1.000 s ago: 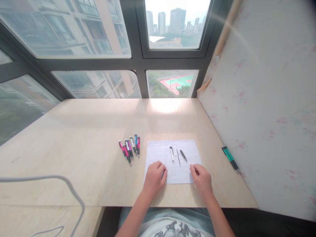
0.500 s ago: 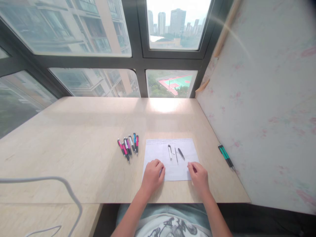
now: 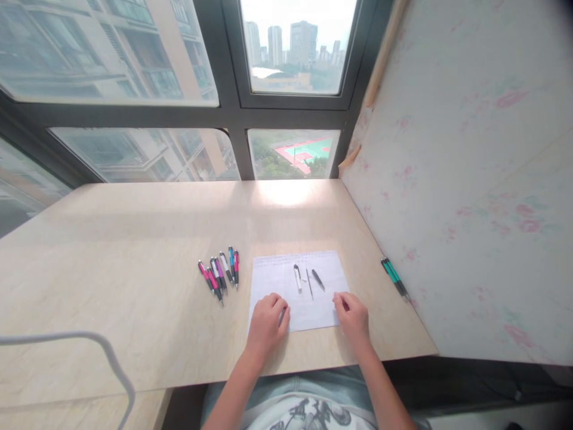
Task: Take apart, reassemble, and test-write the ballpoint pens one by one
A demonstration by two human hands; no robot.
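My left hand [image 3: 268, 322] rests on the lower left of a white paper sheet [image 3: 268, 280], fingers curled and closed, with no object visible in it. At the sheet's lower right edge lies my right hand [image 3: 353, 313], also closed with fingertips together and nothing seen in them. Between and beyond the hands are parts of a pen: a white barrel with a clip [image 3: 298, 279], a thin dark refill [image 3: 309, 284] and a black tapered grip piece [image 3: 318, 279]. A tiny pale piece [image 3: 305, 280] lies beside the refill, too small to name.
Several pink, purple, white and blue pens [image 3: 218, 273] lie grouped left of the paper. Two green pens [image 3: 394, 279] lie along the wall [image 3: 470, 179] at right. A grey cable [image 3: 107, 352] arcs over the table's left front. Windows stand behind the table [image 3: 147, 239].
The camera view has turned slightly to the right, so everything appears shifted left. Both hands, the paper and the pen parts keep their places relative to each other.
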